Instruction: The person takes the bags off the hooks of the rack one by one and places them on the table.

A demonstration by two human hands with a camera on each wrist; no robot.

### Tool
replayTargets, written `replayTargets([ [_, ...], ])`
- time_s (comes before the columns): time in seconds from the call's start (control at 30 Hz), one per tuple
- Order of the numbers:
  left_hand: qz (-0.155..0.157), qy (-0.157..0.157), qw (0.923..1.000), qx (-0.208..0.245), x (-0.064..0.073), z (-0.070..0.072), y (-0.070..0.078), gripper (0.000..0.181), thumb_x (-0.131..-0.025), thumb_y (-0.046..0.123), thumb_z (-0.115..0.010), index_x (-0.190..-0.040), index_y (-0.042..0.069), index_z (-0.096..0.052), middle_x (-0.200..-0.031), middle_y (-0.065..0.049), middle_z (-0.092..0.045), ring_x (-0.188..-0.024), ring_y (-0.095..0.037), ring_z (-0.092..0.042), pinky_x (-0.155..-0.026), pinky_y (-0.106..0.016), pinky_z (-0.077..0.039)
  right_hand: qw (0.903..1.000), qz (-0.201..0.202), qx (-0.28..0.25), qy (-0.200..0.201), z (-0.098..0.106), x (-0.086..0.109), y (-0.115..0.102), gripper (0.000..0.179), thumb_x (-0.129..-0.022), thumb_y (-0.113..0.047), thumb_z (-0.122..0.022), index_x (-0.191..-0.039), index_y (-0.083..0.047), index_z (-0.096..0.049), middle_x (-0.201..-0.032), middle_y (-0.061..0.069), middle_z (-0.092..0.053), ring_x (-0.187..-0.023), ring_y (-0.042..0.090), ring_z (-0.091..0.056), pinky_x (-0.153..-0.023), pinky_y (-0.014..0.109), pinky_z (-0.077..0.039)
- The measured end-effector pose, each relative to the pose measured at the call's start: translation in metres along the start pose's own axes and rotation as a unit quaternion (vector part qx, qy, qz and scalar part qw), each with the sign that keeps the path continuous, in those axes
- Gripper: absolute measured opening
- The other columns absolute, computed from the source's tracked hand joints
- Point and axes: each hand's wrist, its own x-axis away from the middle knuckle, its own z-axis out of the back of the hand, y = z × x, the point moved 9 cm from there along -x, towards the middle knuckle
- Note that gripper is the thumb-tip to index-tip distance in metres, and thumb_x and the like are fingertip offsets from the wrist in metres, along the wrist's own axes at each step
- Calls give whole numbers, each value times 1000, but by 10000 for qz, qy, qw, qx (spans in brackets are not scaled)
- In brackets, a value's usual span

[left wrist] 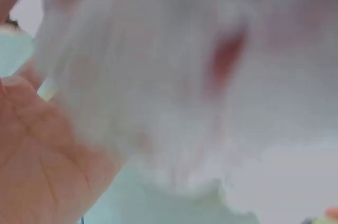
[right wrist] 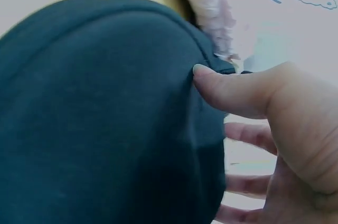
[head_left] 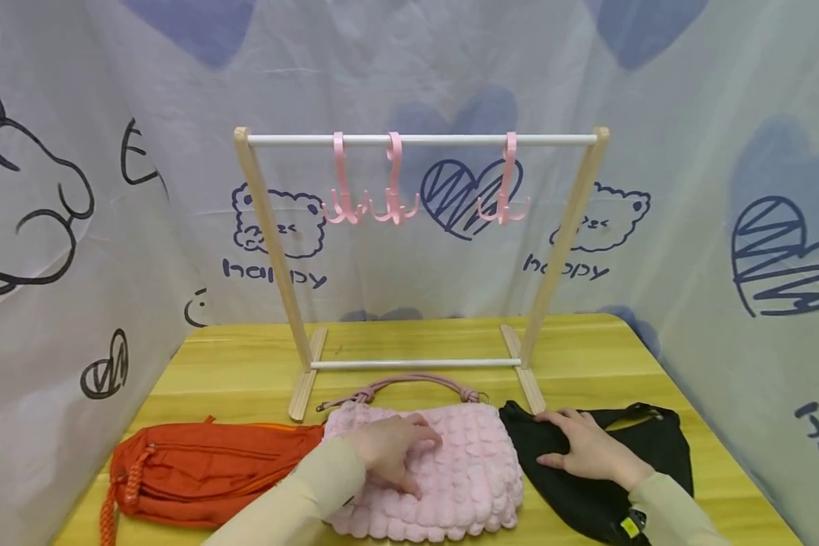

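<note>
A puffy pink bag (head_left: 474,470) lies in the middle of the table, its knotted pink strap (head_left: 416,378) arched out behind it. My left hand (head_left: 399,447) rests over its front, fingers spread and slightly bent. In the left wrist view that bag (left wrist: 132,65) is a pale blur beside my palm (left wrist: 47,166). To the right, my right hand (head_left: 587,449) lies on a black bag (head_left: 655,447) with thumb and fingers apart. The right wrist view has the thumb (right wrist: 232,89) touching the dark fabric (right wrist: 105,118) near its edge, other fingers partly hidden behind it.
An orange bag (head_left: 198,470) with a braided cord lies at the left. Behind the bags stands a wooden rack (head_left: 273,235) with a white top rod (head_left: 450,140). Three pink hooks hang there, two left of centre and one hook (head_left: 508,182) to the right. Printed cloth (head_left: 757,152) encloses the table.
</note>
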Motion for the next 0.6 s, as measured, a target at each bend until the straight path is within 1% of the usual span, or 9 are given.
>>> replayTargets([
  [0.07, 117, -41, 9998, 150, 4, 8, -1, 75, -77, 47, -86, -142, 35, -54, -154, 4, -47, -135, -22, -53, -109, -42, -47, 10000, 39, 19, 79, 6, 1, -1, 60, -85, -45, -78, -132, -12, -60, -133, 20, -58, -120, 48, -53, -95, 66, -46],
  [0.13, 236, -72, 9992, 318, 10, 16, -6, 72, -81, 47, -82, -145, 35, -51, -157, 3, -44, -136, -23, -53, -109, -45, -47, 9996, 125, 50, 240, 16, 1, -4, 57, -88, -45, -76, -130, -11, -61, -132, 21, -59, -120, 49, -54, -95, 66, -45],
  [0.23, 318, 119, 9985, 428, 18, 35, -16, 63, -91, 44, -73, -148, 31, -49, -160, -2, -41, -142, -26, -48, -115, -48, -42, 9981, 242, 156, 551, 34, 0, -9, 57, -91, -43, -73, -133, -7, -60, -133, 25, -59, -120, 50, -55, -95, 66, -46],
  [0.3, 400, 292, 9976, 482, 25, 48, -26, 57, -96, 41, -67, -149, 26, -49, -160, -6, -40, -142, -29, -47, -116, -49, -40, 9963, 300, 214, 773, 47, 0, -12, 57, -92, -41, -72, -134, -5, -58, -133, 26, -58, -120, 50, -55, -94, 66, -48],
  [0.37, 400, 547, 9967, 441, 33, 62, -35, 56, -97, 39, -65, -148, 20, -51, -155, -10, -46, -138, -31, -51, -115, -50, -40, 9941, 333, 269, 998, 58, -1, -14, 57, -93, -38, -72, -136, -4, -57, -133, 27, -58, -120, 50, -55, -93, 66, -48],
  [0.43, 536, 705, 9951, 438, 43, 73, -47, 57, -98, 40, -65, -147, 17, -51, -153, -14, -48, -135, -34, -53, -114, -52, -41, 9919, 366, 295, 1182, 68, -1, -14, 57, -94, -37, -71, -137, -4, -56, -134, 27, -57, -121, 51, -54, -94, 66, -48],
  [0.47, 615, 775, 9942, 426, 48, 79, -54, 57, -97, 42, -65, -147, 16, -52, -153, -15, -48, -135, -36, -52, -114, -54, -41, 9909, 385, 309, 1254, 73, -1, -14, 57, -94, -37, -71, -138, -3, -55, -134, 27, -57, -121, 51, -53, -94, 67, -47],
  [0.53, 668, 881, 9933, 348, 59, 89, -66, 59, -98, 44, -64, -146, 12, -52, -150, -19, -51, -137, -40, -49, -114, -57, -39, 9889, 437, 348, 1378, 82, -1, -14, 59, -95, -37, -70, -139, -2, -53, -135, 28, -56, -123, 53, -51, -95, 68, -45],
  [0.6, 855, 908, 9915, 377, 69, 96, -81, 62, -98, 48, -61, -147, 12, -51, -154, -21, -46, -143, -44, -42, -117, -60, -34, 9868, 501, 417, 1479, 91, -1, -14, 60, -95, -36, -69, -141, -1, -51, -135, 29, -56, -124, 53, -50, -97, 69, -44],
])
